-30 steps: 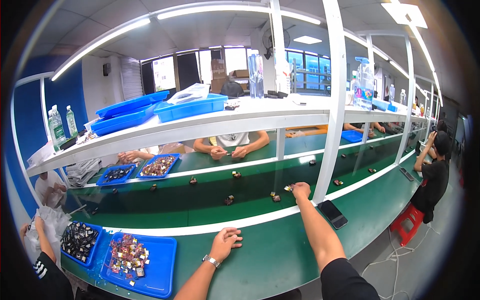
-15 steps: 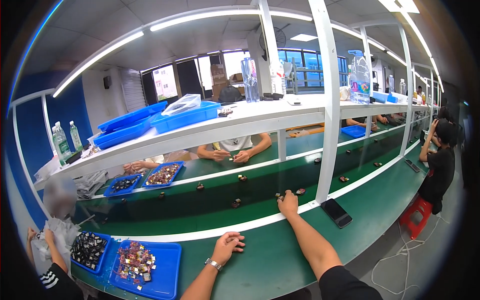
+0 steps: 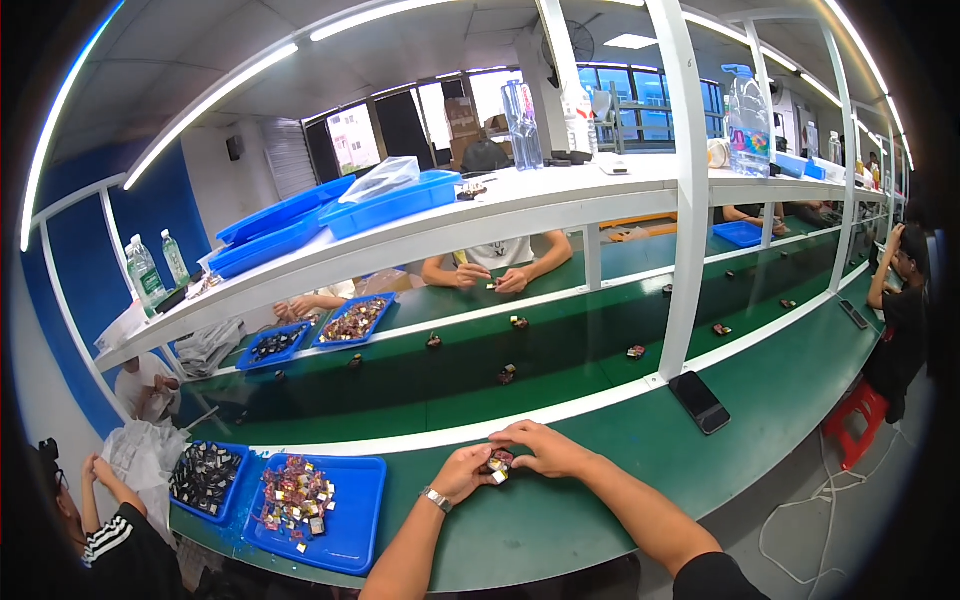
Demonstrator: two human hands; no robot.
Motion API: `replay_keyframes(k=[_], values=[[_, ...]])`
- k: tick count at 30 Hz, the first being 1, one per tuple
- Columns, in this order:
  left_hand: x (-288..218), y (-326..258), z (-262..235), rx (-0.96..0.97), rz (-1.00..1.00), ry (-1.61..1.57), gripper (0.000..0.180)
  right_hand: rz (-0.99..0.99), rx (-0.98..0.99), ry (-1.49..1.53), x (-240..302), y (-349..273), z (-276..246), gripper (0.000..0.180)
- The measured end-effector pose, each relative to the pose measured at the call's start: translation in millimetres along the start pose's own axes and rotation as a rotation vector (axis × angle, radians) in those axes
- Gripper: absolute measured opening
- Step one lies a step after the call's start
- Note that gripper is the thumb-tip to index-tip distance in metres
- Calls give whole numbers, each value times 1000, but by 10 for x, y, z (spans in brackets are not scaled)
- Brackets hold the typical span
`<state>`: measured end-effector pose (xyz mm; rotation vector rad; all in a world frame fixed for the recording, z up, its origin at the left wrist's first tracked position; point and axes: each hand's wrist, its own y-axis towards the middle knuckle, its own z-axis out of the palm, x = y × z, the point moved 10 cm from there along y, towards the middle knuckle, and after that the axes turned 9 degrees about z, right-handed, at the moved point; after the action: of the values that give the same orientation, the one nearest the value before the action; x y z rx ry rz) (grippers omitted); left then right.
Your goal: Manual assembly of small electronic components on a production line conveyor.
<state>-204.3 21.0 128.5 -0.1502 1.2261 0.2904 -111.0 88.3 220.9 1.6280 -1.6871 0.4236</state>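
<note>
My left hand (image 3: 462, 471) and my right hand (image 3: 545, 449) meet over the green bench in front of me. Both close on a small dark part with reddish and white bits (image 3: 497, 465) held between the fingertips. A watch sits on my left wrist. To my left lies a blue tray (image 3: 352, 520) with several small reddish and yellow parts (image 3: 293, 496). Beyond the white strip runs a dark green belt (image 3: 420, 385) carrying small dark parts (image 3: 508, 374).
A black phone (image 3: 698, 401) lies on the bench to my right. Another blue tray of dark parts (image 3: 205, 477) sits far left, beside a co-worker's hands (image 3: 96, 469). People work across the belt (image 3: 490, 275) and at the right on a red stool (image 3: 855, 420). A white post (image 3: 688, 190) and a shelf with blue bins (image 3: 390, 205) rise ahead.
My right hand has drawn back from the belt to the bench in front of me and joined my left hand. Both now hold a small part.
</note>
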Motion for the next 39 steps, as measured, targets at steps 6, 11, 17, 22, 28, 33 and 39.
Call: replay_keyframes(k=[6, 11, 17, 22, 28, 33, 39], values=[[-115, 21, 6, -148, 92, -26, 34, -120, -398, -95, -45, -71, -184, 33], [-89, 19, -12, -206, 114, -12, 31, -121, -433, -205, 51, -78, -81, 27], [-128, 29, 57, -192, 138, 31, 29, -134, -366, -170, 35, -45, -63, 11], [-86, 57, 59, -150, 146, 57, 30, -145, -307, -173, -16, -29, 13, 9], [-166, 36, 139, -84, 172, 26, 35, -77, -317, -142, -81, -9, 21, 9], [-153, 17, 163, -52, 155, 58, 39, -22, -289, -93, -126, -10, 33, 12], [-111, 30, 140, -32, 133, 53, 34, -86, -226, -62, -29, -34, 23, 12]])
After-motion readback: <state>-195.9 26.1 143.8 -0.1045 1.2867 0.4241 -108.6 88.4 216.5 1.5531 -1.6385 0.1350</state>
